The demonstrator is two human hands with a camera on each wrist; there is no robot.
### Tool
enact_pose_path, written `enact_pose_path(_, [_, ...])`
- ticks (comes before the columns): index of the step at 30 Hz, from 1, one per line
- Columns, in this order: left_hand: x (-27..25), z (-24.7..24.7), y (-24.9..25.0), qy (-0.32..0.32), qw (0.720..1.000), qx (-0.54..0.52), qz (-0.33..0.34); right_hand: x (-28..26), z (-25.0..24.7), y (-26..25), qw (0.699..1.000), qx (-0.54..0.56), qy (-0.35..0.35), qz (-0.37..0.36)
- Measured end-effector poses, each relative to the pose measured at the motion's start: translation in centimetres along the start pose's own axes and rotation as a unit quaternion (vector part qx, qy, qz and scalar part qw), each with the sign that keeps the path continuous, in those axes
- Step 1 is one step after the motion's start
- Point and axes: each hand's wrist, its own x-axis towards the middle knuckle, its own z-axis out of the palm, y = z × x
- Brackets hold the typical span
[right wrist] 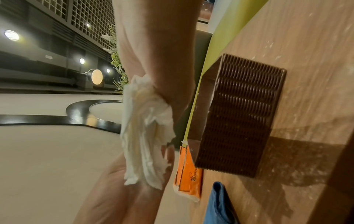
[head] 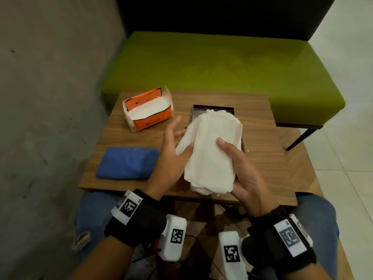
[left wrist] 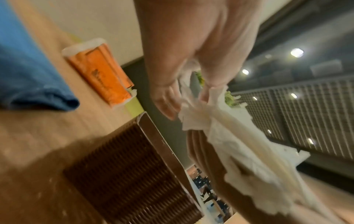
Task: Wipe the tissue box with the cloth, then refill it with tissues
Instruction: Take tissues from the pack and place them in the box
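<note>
The right hand [head: 245, 170] is grasping the tissue stack [head: 212, 150] while the left hand [head: 171, 150], fingers seemingly loose (view blurred), is steadying it; sheets are risking fanning past the tissue box [head: 214, 109].

Dim, warm indoor light in the head view, brightest on the white tiled floor [head: 343, 98] at right, darkest along the black bench back [head: 222, 13] at top. Soft shadows under both hands on the wooden table [head: 262, 110]. Straight lines bowed toward the corners. Motion blur across the left wrist view, smearing the tissues [left wrist: 239, 151] and fingers [left wrist: 168, 104]. Round ceiling lamps [right wrist: 12, 35] flaring in the right wrist view; a hard dark shadow beside the brown box [right wrist: 239, 115].
</note>
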Motion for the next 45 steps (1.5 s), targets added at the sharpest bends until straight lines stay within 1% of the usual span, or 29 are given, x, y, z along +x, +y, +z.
enact_pose_path(1, [0.0, -0.1, 0.1, 0.042, 0.997, 0.043, 0.043, 0.0, -0.2, 0.0, 1.0, 0.005, 0.0, -0.003])
enact_pose_path(2, [-0.2, -0.3, 0.1, 0.078, 0.989, 0.092, 0.087, 0.0, -0.3, 0.0, 1.0, 0.008, -0.001, -0.009])
enact_pose_path(3, [-0.5, -0.3, 0.3, 0.098, 0.977, 0.139, 0.129, 0.0, -0.3, 0.1, 1.0, 0.009, -0.001, -0.018])
enact_pose_path(4, [-0.7, -0.2, 0.5, 0.102, 0.965, 0.179, 0.16, -0.1, -0.3, 0.2, 1.0, 0.009, -0.004, -0.025])
enact_pose_path(5, [-0.9, 0.0, 0.7, 0.093, 0.957, 0.209, 0.177, 0.0, -0.3, 0.3, 1.0, 0.007, -0.008, -0.03])
enact_pose_path(6, [-1.0, 0.2, 0.8, 0.081, 0.956, 0.224, 0.173, 0.0, -0.2, 0.4, 0.999, 0.004, -0.012, -0.032])
enact_pose_path(9, [-0.4, 0.9, 0.9, 0.047, 0.972, 0.211, 0.096, 0.2, 0.0, 0.7, 0.999, -0.008, -0.018, -0.042])
enact_pose_path(11, [0.3, 1.0, 0.9, 0.033, 0.977, 0.205, 0.052, 0.3, 0.1, 0.6, 0.998, -0.022, -0.013, -0.054])
enact_pose_path(14, [0.9, 1.0, 0.9, 0.014, 0.985, 0.171, 0.008, 0.6, 0.2, 0.5, 0.997, -0.053, -0.015, -0.058])
enact_pose_path(16, [1.3, 0.9, 1.0, 0.013, 0.988, 0.155, -0.011, 0.9, 0.3, 0.5, 0.996, -0.066, -0.018, -0.058])
enact_pose_path(19, [1.7, 0.5, 1.1, 0.019, 0.988, 0.153, -0.001, 1.2, 0.2, 0.3, 0.996, -0.071, -0.026, -0.055])
enact_pose_path(24, [2.1, 0.0, 1.4, 0.008, 0.99, 0.141, 0.013, 1.5, -0.2, 0.1, 0.994, -0.084, -0.037, -0.057])
enact_pose_path(26, [2.4, -0.4, 1.5, 0.019, 0.993, 0.116, 0.018, 1.5, -0.3, 0.1, 0.993, -0.087, -0.046, -0.067])
enact_pose_path(28, [2.8, -0.8, 1.6, 0.015, 0.995, 0.101, 0.013, 1.6, -0.3, 0.0, 0.993, -0.083, -0.052, -0.073])
enact_pose_path(33, [2.9, -0.5, 2.1, -0.022, 0.998, 0.055, -0.032, 1.6, -0.3, 0.1, 0.992, -0.085, -0.062, -0.068])
enact_pose_path(36, [3.3, -0.7, 2.5, -0.051, 0.997, 0.051, -0.037, 1.7, -0.4, 0.1, 0.991, -0.101, -0.055, -0.065])
enact_pose_path(39, [3.6, -0.8, 2.4, -0.094, 0.993, 0.054, -0.047, 1.6, -0.5, -0.2, 0.99, -0.11, -0.052, -0.07])
enact_pose_path(43, [3.6, -1.0, 2.0, -0.163, 0.984, 0.075, -0.018, 1.7, -0.7, -0.6, 0.983, -0.163, -0.042, -0.075])
enact_pose_path(45, [3.7, -1.1, 1.8, -0.192, 0.977, 0.094, -0.014, 1.7, -0.8, -0.8, 0.98, -0.183, -0.039, -0.073])
